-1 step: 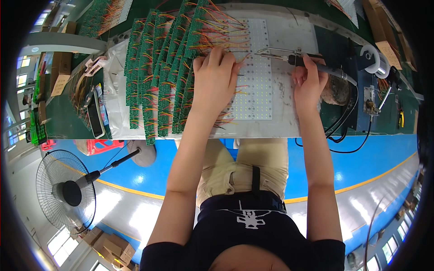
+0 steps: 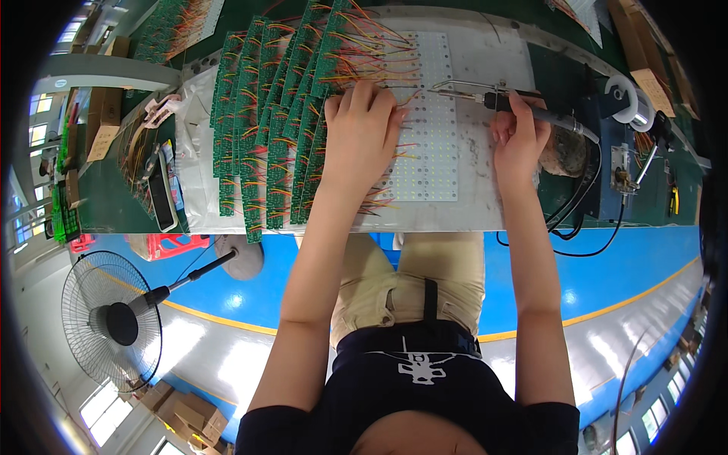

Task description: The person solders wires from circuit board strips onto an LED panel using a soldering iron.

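Note:
My left hand [image 2: 359, 136] is closed, its thumb and fingers pinching a thin reddish wire [image 2: 414, 98] over the white board [image 2: 434, 171], which carries rows of small pads. Green circuit boards [image 2: 249, 125] with red and yellow wires lie overlapped to the left of that hand, and some of their wires reach onto the white board. In my right hand [image 2: 521, 144] is a soldering iron [image 2: 493, 100] with a thin metal tube beside its tip. The tip points left, over the white board near the wire; whether it touches anything, I cannot tell.
A solder spool [image 2: 635, 105] on a stand is at the right, near a brownish round pad [image 2: 563, 150] and the iron's black cable [image 2: 599, 182]. A phone [image 2: 161, 193] lies at the left. A standing fan [image 2: 121, 322] is on the floor at the left.
The wire end at my left fingertips has dipped slightly, and the thumb has shifted a little. My right hand and the soldering iron look almost unmoved.

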The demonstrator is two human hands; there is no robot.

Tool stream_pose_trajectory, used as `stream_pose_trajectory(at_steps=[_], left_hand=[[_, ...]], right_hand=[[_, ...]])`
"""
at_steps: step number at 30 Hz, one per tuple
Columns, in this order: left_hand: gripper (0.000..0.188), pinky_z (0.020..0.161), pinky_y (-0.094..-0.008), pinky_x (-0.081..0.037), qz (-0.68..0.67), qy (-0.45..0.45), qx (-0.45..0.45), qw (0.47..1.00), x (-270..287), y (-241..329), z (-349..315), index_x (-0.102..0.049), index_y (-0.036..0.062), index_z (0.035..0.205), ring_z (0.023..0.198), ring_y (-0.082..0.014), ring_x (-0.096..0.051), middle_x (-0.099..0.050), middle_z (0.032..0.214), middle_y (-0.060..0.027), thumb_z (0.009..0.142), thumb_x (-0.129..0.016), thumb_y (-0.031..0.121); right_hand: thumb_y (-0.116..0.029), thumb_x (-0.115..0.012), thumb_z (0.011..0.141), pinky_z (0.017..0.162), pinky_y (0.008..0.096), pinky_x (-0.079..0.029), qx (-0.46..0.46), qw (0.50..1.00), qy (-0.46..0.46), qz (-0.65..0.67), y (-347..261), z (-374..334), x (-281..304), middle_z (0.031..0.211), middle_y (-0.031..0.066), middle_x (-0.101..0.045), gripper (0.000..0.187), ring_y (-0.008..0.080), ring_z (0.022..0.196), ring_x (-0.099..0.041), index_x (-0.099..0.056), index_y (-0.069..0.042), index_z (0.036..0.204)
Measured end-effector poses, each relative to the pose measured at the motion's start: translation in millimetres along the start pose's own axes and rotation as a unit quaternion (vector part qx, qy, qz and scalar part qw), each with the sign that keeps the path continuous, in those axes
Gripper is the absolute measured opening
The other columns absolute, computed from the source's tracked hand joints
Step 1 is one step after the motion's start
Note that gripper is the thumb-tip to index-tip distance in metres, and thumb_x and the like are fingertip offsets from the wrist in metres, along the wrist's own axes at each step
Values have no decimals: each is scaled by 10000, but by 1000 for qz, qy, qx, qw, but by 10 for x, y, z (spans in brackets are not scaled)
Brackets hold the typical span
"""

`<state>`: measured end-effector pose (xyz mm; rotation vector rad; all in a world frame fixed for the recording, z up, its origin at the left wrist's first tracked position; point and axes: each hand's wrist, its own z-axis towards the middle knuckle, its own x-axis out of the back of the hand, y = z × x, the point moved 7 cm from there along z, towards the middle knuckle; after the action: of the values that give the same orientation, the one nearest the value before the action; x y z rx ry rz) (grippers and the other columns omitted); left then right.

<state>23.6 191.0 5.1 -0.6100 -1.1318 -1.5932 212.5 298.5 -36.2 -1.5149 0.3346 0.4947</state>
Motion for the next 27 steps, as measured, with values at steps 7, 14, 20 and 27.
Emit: stream_pose_trajectory(at_steps=[7,14,20,27], left_hand=[[151,805,-396,-350,72,70,12,995,578,32,-98,-605,109,905,938,-259,-519,-555,978,-54,812,-678,203],[148,769,-402,-336,197,1,73,978,725,-373,-276,-585,95,857,877,-266,-493,-510,924,-70,868,-620,238],[134,785,-403,-333,184,-26,22,982,622,-356,-240,-597,78,871,889,-263,-493,-506,939,-73,881,-599,211],[86,806,-410,-326,173,5,15,985,737,-205,-147,-598,72,883,909,-264,-490,-496,969,-82,876,-587,158]], right_hand=[[-79,-621,867,404,241,-244,0,1000,8,1,-34,-14,13,555,-17,-402,147,55,426,-330,-495,-42,800],[-84,-626,870,377,227,-239,-7,1000,2,5,-7,-7,-5,601,-15,-437,136,45,422,-344,-512,-26,825],[-88,-601,874,416,244,-244,-14,999,24,-17,-39,-16,-29,524,-23,-360,136,62,416,-306,-490,-58,801],[-83,-600,874,417,245,-248,-14,999,33,-15,-30,-12,-4,536,-19,-363,120,65,423,-318,-501,-45,819]])
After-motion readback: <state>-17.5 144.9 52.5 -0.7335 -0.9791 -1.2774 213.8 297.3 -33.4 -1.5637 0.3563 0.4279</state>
